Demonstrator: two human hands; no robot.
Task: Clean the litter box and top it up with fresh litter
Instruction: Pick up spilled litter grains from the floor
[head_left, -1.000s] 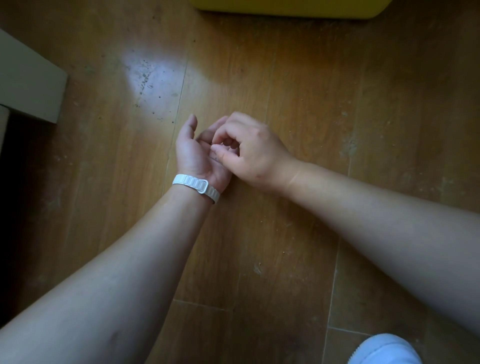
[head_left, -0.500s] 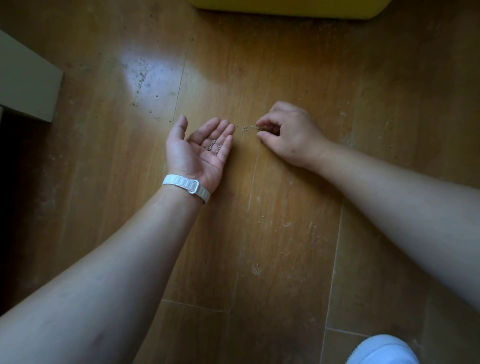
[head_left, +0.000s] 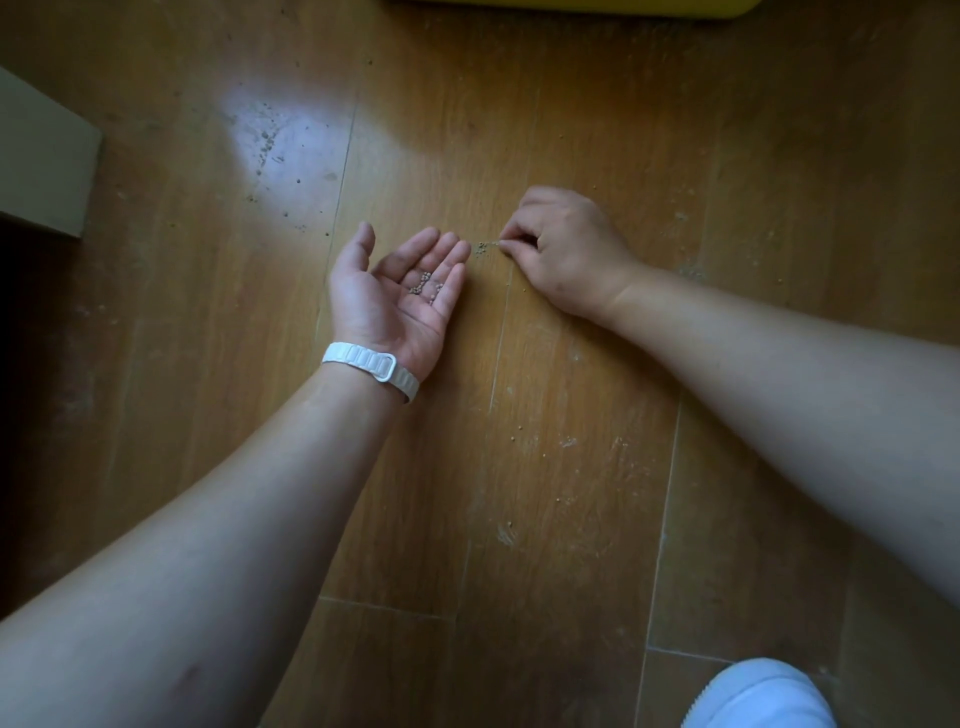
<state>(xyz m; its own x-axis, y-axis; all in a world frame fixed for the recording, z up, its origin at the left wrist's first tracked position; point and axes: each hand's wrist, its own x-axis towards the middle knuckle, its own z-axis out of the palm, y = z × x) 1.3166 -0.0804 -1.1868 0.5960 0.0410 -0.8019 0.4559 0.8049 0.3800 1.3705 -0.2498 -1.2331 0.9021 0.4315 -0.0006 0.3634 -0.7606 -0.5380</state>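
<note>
My left hand (head_left: 397, 296) lies palm up just above the wooden floor (head_left: 545, 467), fingers straight, with several small grey litter granules (head_left: 427, 289) resting on the palm. A white band circles that wrist. My right hand (head_left: 563, 249) is beside it to the right, knuckles up, with thumb and forefinger pinched together at the floor. A few spilled granules (head_left: 482, 247) lie on the floor between the two hands, just left of the pinching fingertips. The yellow litter box (head_left: 571, 8) shows only as an edge at the top of the view.
Loose granules and dust are scattered over the floor, thickest in the bright patch (head_left: 275, 145) at upper left. A pale box corner (head_left: 41, 166) juts in at the left edge. A white shoe tip (head_left: 758, 696) is at the bottom right.
A second ago my right hand was over my left palm. It has moved right and down to the floor, and the left palm now lies uncovered with granules on it.
</note>
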